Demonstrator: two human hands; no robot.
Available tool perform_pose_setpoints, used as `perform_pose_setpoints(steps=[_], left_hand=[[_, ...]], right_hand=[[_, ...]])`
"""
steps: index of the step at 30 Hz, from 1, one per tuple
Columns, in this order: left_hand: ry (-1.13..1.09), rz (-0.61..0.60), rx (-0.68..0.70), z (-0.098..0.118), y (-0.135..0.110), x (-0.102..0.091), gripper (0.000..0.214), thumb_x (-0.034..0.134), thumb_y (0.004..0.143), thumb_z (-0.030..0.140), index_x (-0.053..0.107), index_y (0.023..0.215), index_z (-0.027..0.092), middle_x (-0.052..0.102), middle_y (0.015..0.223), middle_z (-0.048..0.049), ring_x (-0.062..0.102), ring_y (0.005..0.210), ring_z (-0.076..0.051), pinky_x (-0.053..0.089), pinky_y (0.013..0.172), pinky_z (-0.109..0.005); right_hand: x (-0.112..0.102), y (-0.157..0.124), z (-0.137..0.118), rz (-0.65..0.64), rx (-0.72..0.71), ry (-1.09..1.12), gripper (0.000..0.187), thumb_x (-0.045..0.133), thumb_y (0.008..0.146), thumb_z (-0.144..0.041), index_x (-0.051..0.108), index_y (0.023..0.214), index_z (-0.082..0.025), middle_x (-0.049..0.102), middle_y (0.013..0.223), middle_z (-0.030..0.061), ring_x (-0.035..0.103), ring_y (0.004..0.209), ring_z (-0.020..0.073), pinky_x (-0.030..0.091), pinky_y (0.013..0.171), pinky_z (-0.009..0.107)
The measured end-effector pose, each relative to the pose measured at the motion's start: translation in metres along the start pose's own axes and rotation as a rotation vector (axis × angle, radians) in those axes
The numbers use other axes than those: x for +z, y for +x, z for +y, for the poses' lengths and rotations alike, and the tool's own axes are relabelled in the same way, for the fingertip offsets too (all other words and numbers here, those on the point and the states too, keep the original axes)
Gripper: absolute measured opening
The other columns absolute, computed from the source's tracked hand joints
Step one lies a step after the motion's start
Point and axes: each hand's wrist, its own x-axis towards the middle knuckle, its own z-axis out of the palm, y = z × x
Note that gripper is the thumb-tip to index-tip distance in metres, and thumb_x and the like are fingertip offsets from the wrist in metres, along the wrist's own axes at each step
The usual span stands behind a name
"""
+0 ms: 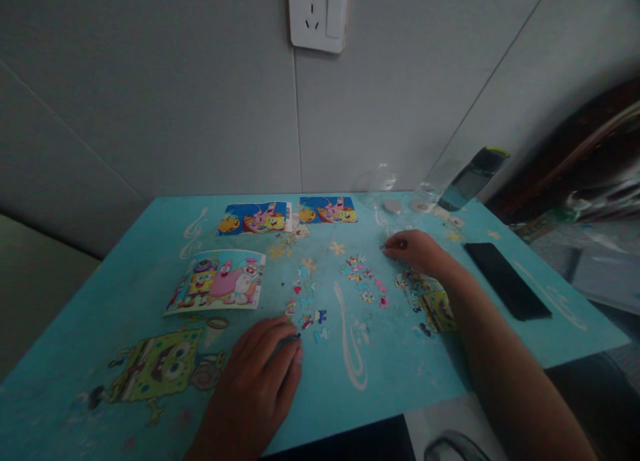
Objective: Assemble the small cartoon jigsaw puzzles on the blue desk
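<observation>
Head view: a jigsaw piece (383,248) is pinched, presumably for precision, by the right hand (411,248), the left hand (265,364) narrowed, contents unclear.

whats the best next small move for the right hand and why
Perhaps move the right hand to the middle cluster of puzzle pieces, setting down the small piece it seems to pinch, since that cluster lies close by.

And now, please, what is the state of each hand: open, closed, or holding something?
Left hand: fingers curled, a small dark bit at the fingertips; whether it is held cannot be told.
Right hand: closed, pinching a small piece.
</observation>
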Motion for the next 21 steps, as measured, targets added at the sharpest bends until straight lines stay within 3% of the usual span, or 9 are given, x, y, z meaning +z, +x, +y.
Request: perform_pose_setpoints(steps=[4, 16, 21], left_hand=[[-0.014, -0.006, -0.007, 0.003, 0.003, -0.001, 0.017, 0.056, 0.095, 0.010, 0.066, 0.107, 0.016, 0.064, 0.112, -0.0089, 0.058, 0.115, -0.025, 0.049, 0.102, -0.048], [-0.031, 0.015, -0.015, 0.008, 0.007, -0.004, 0.014, 0.054, 0.095, 0.010, 0.064, 0.102, 0.016, 0.064, 0.106, -0.0088, 0.059, 0.111, -0.025, 0.053, 0.099, -0.049], [-0.033, 0.007, -0.025, 0.008, 0.007, -0.004, 0.014, 0.053, 0.095, 0.010, 0.064, 0.102, 0.017, 0.064, 0.106, -0.0084, 0.059, 0.110, -0.025, 0.053, 0.099, -0.049]], right_hand=[[0.004, 0.001, -0.001, 0.000, 0.002, -0.024, 0.018, 0.066, 0.083, -0.033, 0.077, 0.089, -0.020, 0.074, 0.081, 0.0045, 0.065, 0.070, 0.0181, 0.048, 0.067, 0.030], [0.005, 0.001, -0.004, 0.029, -0.052, 0.027, 0.026, 0.066, 0.082, -0.026, 0.076, 0.105, -0.020, 0.076, 0.087, 0.0058, 0.068, 0.076, 0.0204, 0.051, 0.072, 0.031], [0.003, -0.004, -0.020, 0.058, -0.054, 0.059, 0.023, 0.063, 0.084, -0.023, 0.078, 0.101, -0.019, 0.077, 0.088, 0.0071, 0.069, 0.075, 0.0213, 0.052, 0.072, 0.033]])
